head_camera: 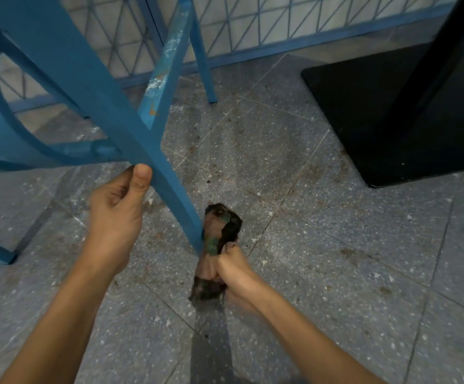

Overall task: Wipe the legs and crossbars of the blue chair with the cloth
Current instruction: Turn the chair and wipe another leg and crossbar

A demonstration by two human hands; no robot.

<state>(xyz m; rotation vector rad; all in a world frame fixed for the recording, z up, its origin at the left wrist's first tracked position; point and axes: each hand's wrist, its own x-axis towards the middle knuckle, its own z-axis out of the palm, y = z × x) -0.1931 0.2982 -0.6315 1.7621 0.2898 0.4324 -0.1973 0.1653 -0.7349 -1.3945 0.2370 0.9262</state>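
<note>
Grey speckled terrazzo floor tiles (336, 259), stained with brown spots, fill the head view, bordered at the top by a blue metal lattice fence (280, 26) and at the right by a black square table base (391, 120) with a black post rising from it. At the left is the blue painted wooden chair (59, 65), tilted, with one long leg (167, 176) slanting down toward the floor and a chipped, paint-worn crossbar (164, 67) joining it higher up. The person's left hand (117, 214) is closed round that slanting leg, thumb pressed on its near face and fingers wrapped behind. The right hand (233, 270) is clenched in a fist around a bunched dark cloth with green and brown patches (219, 236), which is pressed against the lowest part of the same leg, just above the floor. Both forearms are bare.
</note>
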